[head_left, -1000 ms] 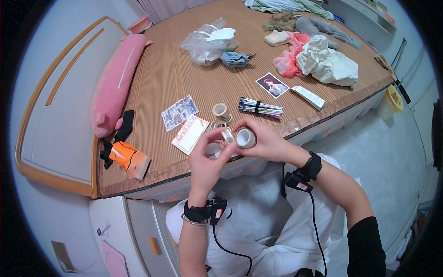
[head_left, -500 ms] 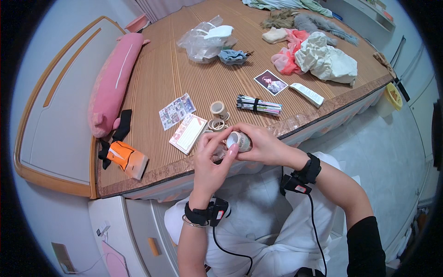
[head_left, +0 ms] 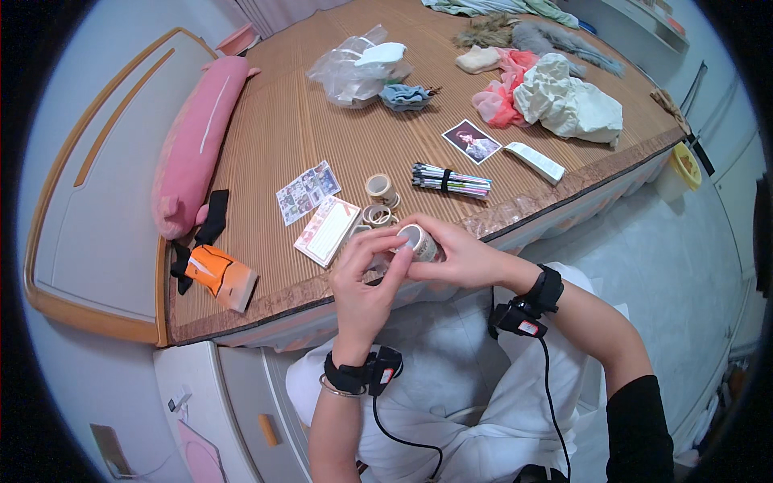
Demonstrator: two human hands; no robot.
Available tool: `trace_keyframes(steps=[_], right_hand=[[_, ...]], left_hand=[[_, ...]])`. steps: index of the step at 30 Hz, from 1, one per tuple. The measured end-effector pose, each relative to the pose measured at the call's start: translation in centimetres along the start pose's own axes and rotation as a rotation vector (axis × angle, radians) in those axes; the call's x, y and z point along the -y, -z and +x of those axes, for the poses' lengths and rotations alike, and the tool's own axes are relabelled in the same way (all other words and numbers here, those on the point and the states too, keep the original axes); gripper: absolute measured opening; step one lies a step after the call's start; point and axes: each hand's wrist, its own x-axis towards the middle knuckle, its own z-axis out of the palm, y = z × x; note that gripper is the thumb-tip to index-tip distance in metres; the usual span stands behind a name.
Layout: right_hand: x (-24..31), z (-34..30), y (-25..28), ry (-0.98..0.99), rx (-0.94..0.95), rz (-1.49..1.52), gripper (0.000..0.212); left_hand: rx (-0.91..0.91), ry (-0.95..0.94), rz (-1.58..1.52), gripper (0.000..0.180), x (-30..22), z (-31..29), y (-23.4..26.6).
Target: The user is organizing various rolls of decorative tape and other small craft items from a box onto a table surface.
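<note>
My right hand (head_left: 457, 256) grips a small white roll of tape (head_left: 419, 241) over the near edge of the woven mat surface (head_left: 282, 137). My left hand (head_left: 364, 278) meets it from the left, fingertips pressed on the roll's end. Both wrists wear black bands with cables. Just beyond the hands lie more tape rolls (head_left: 377, 214), one standing roll (head_left: 379, 187), a pink-edged card (head_left: 326, 230) and a sticker sheet (head_left: 306, 191).
A bundle of pens (head_left: 451, 180), a photo (head_left: 472, 142) and a white flat box (head_left: 535, 162) lie to the right. A plastic bag (head_left: 358, 68), clothes (head_left: 564, 101) and a long pink cushion (head_left: 197, 141) sit farther back. An orange and black tool (head_left: 213, 270) rests at the left.
Both hands have drawn together around the tape roll and shifted slightly toward me. The view has tilted a little; the things on the mat have not moved.
</note>
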Motion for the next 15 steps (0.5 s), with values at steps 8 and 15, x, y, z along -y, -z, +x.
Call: trace_keyframes(steps=[8, 15], right_hand=[[0.3, 0.7, -0.3, -0.116, 0.093, 0.359, 0.041], [1.2, 0.3, -0.9, -0.060, 0.052, 0.214, 0.043]], left_hand=[[-0.019, 0.133, -0.142, 0.031, -0.6, -0.1, 0.8], [-0.127, 0.565, -0.569, 0.062, 1.2, 0.0, 0.9]])
